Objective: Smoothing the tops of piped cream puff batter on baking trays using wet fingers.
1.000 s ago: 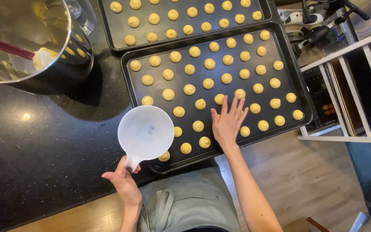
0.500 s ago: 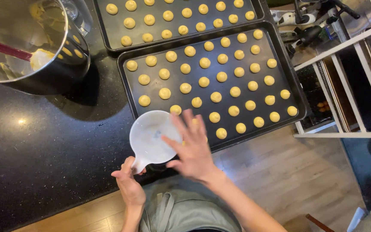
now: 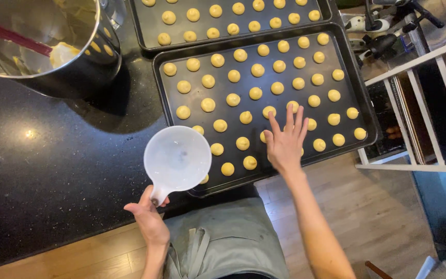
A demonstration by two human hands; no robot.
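Observation:
My left hand (image 3: 148, 219) grips the handle of a white measuring cup (image 3: 177, 158), held level over the near left corner of a dark baking tray (image 3: 348, 66). The tray carries several rows of small round yellow dough mounds (image 3: 233, 99). My right hand (image 3: 286, 139) hovers flat, fingers spread, over the mounds at the tray's near edge. I cannot tell whether the fingertips touch the dough. The cup looks nearly empty inside.
A second tray of dough mounds (image 3: 223, 20) lies behind the first. A large steel mixing bowl (image 3: 42, 41) with a red-handled spatula (image 3: 11, 36) stands at the far left on the black counter (image 3: 42, 170). A white rack (image 3: 419, 103) stands at the right.
My right hand went from the tray to the cup half a second ago and has come back over the tray's near rows. The cup has stayed in my left hand.

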